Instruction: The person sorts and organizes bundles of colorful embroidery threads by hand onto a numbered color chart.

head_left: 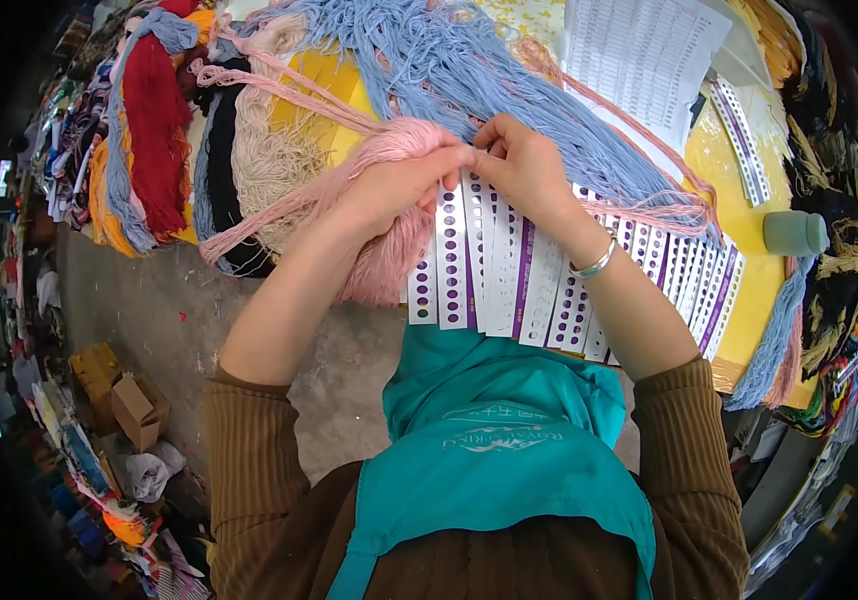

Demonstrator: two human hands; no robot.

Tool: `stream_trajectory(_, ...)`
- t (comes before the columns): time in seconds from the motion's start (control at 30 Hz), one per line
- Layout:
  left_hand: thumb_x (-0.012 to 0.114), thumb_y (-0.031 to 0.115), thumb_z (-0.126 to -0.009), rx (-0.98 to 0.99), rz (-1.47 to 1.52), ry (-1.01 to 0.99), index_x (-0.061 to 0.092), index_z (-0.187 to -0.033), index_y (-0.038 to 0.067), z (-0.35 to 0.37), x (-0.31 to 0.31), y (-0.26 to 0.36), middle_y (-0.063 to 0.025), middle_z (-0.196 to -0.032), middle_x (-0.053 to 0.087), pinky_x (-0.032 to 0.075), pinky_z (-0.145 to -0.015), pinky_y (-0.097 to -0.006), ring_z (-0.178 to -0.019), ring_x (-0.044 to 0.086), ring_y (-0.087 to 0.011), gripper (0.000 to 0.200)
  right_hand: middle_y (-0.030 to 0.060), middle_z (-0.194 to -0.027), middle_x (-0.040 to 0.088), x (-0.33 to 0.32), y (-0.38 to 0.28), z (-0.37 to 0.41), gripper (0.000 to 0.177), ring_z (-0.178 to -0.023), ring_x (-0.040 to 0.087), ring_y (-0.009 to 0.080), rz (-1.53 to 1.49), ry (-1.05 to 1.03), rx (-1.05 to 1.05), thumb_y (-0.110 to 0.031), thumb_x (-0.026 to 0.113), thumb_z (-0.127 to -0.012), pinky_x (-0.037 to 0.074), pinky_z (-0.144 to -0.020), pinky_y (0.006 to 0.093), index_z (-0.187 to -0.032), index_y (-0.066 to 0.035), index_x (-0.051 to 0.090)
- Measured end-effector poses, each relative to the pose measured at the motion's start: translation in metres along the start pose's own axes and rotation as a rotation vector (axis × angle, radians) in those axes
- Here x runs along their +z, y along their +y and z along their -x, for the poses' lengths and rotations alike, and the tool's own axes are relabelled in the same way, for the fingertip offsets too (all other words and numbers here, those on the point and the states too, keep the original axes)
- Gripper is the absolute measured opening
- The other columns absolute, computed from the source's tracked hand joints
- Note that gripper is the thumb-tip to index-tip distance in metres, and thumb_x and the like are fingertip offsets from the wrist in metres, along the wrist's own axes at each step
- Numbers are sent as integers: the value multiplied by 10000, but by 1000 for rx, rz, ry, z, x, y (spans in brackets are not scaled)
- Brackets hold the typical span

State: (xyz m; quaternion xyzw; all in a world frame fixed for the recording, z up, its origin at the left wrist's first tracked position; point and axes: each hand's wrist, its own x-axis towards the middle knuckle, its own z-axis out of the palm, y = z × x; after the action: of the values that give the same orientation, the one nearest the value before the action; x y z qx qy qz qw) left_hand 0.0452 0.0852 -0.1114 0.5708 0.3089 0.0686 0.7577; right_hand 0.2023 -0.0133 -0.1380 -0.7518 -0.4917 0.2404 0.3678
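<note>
Left hand: our left hand [399,188] is closed around the pink yarn [387,262], fingertips reaching to the right hand.
Right hand: our right hand [527,168] has thumb and fingers pinched together at the top edge of the punched cards [504,275]; we cannot tell whether they nip a strand or the card itself.
Pink yarn: a thick hank hanging from our left hand over the left end of the cards, with loose strands trailing left across the other hanks.
Punched cards: white strips with rows of holes and purple dots, fanned side by side along the near edge of the bench [724,165].
Blue yarn [469,70]: spread behind both hands.
Bracelet [594,265]: on our right wrist.
Printed sheet [644,55]: lies beyond the blue yarn, far right.
Red yarn [154,120]: far left, well apart from our hands.
</note>
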Motion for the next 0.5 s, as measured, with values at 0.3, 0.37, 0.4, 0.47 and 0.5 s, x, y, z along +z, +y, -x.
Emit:
stream_trajectory(0.3,554,183,-924,-59,-123,36,654,-824,73,-12,0,-5,-1,-644,576,399,-459,-215,-498,475,-49,179,35,-645,614,-5,-1,-8,379,-574,561,109,-180,-90,128,-380,691,-869,439,-543,268,-940,-12,635)
stream_trajectory(0.37,552,179,-927,25,-217,-1,639,-831,84,-18,2,-12,8,-653,575,386,-475,-212,-513,477,-52,161,44,-646,623,-9,4,-8,437,-579,572,111,-251,-133,116,-424,690,-864,443,-548,269,-968,-4,627)
stream_trajectory(0.4,552,179,-930,74,-257,-13,628,-833,88,-20,4,-15,15,-654,569,377,-481,-209,-519,477,-54,153,41,-649,626,-8,8,-8,445,-583,568,100,-324,-144,96,-424,695,-859,441,-549,260,-987,-3,622)
stream_trajectory(0.47,556,177,-931,177,-352,12,607,-840,95,-31,1,-30,33,-648,547,359,-475,-210,-515,467,-52,133,42,-656,631,-6,13,-8,463,-584,567,93,-388,-155,75,-427,696,-854,441,-552,252,-1019,-3,610)
stream_trajectory(0.5,561,174,-930,234,-407,47,597,-845,97,-37,2,-32,43,-642,530,350,-463,-214,-504,457,-49,121,46,-660,634,-6,12,-8,472,-582,571,96,-379,-153,74,-431,691,-855,443,-554,253,-1033,-3,604)
